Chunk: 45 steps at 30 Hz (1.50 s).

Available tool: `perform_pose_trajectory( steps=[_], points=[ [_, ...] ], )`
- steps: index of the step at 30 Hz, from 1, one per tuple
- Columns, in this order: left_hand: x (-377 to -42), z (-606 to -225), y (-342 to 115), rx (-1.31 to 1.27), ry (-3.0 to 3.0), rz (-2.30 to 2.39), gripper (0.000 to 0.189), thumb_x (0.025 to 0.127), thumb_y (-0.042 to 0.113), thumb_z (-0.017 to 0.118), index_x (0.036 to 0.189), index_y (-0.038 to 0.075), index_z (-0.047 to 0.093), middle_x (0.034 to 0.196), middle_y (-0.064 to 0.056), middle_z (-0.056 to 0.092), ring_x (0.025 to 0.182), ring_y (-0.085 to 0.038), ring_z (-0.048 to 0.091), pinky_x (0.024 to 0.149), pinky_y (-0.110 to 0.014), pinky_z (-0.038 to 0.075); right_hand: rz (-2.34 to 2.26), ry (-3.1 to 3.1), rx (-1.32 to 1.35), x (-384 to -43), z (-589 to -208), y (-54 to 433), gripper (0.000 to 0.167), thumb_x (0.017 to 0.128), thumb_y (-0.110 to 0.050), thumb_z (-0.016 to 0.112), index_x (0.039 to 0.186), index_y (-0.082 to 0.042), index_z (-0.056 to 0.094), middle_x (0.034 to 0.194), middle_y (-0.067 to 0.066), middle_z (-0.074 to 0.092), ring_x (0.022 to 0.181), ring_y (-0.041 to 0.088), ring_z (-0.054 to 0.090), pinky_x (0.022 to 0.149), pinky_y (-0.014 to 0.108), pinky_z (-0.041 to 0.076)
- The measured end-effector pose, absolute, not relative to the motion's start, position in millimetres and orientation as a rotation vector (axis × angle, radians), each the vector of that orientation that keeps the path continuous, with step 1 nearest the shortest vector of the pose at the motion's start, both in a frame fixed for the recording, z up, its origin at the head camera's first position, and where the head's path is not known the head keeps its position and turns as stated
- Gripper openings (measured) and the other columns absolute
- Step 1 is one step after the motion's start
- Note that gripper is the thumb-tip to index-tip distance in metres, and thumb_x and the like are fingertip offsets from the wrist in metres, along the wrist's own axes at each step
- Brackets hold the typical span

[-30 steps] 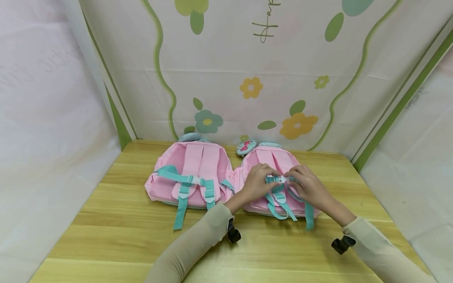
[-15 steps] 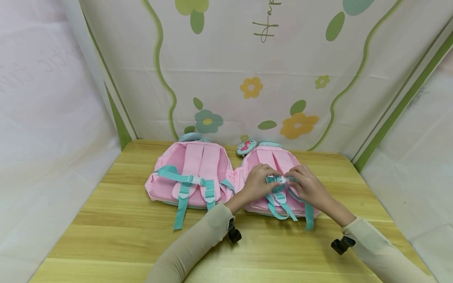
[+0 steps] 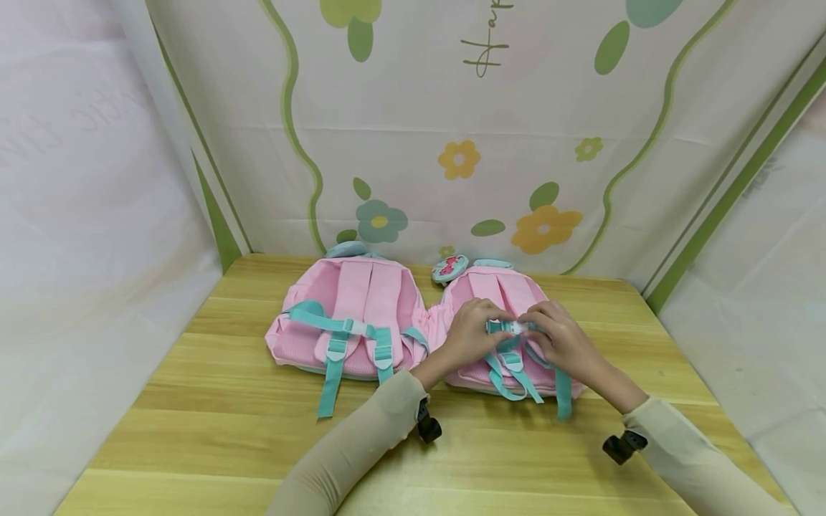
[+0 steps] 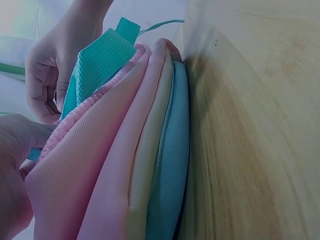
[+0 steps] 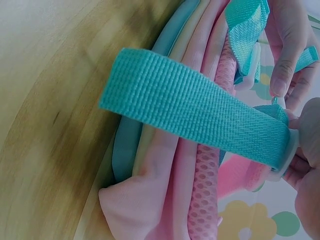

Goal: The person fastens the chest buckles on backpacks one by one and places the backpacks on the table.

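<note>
On the right of the table lies a pink backpack (image 3: pixel 474 287), straps facing up. Over it, my left hand (image 3: pixel 474 330) pinches a teal strap (image 3: pixel 495 327) at one side of a white plastic buckle (image 3: pixel 517 327). My right hand (image 3: pixel 563 342) grips the buckle's other side, fingertips close to those of the left. Whether the two halves are joined I cannot tell, as fingers cover part of it. In the right wrist view a loose teal strap end (image 5: pixel 195 105) hangs from a white buckle piece (image 5: pixel 286 155) at the right hand's fingers.
A second pink backpack (image 3: pixel 351 294) lies to the left, its teal chest strap (image 3: pixel 323 320) fastened across by a white buckle. Between the bags' tops sits a round printed pouch (image 3: pixel 449 268). The wooden table (image 3: pixel 213 401) meets a printed fabric wall (image 3: pixel 413 179) behind.
</note>
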<state>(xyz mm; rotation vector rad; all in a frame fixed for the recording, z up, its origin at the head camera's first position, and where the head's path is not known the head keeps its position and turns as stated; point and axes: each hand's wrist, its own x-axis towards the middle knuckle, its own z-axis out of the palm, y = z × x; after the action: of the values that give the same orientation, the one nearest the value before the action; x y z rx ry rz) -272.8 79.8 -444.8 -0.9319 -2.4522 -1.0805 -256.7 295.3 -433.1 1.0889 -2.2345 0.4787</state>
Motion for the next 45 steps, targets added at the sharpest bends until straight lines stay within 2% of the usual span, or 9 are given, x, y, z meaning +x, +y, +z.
perform_pose_trajectory(
  steps=[29,36,45],
  points=[
    [-274.0,-445.0,81.4,-0.932,-2.477,-1.076,0.028,0.085,0.028,0.084,0.110,0.017,0.080,0.101,0.004,0.075,0.098,-0.010,0.063,0.104,-0.029,0.046,0.463,-2.231,1.108,-258.9,-433.1,295.7,0.041,0.066,0.021,0.082,0.099,-0.001,0.072,0.098,0.010,0.064,0.091,0.024,0.057,0.077,0.023,0.044],
    [-273.2,-446.6,79.9,-0.940,-2.483,-1.094,0.027,0.085,0.028,0.084,0.110,0.018,0.080,0.101,0.005,0.076,0.098,-0.009,0.064,0.101,-0.029,0.047,0.476,-2.238,1.121,-258.4,-434.6,296.3,0.042,0.065,0.021,0.082,0.099,-0.001,0.072,0.098,0.009,0.064,0.091,0.022,0.056,0.077,0.018,0.043],
    [-272.3,-449.7,76.9,-0.978,-2.508,-1.090,0.027,0.085,0.029,0.084,0.109,0.017,0.081,0.101,0.005,0.077,0.096,-0.009,0.065,0.097,-0.028,0.048,0.433,-2.303,1.107,-254.8,-438.6,296.0,0.038,0.069,0.015,0.084,0.100,-0.004,0.073,0.099,0.007,0.065,0.092,0.021,0.057,0.069,0.034,0.053]
  ],
)
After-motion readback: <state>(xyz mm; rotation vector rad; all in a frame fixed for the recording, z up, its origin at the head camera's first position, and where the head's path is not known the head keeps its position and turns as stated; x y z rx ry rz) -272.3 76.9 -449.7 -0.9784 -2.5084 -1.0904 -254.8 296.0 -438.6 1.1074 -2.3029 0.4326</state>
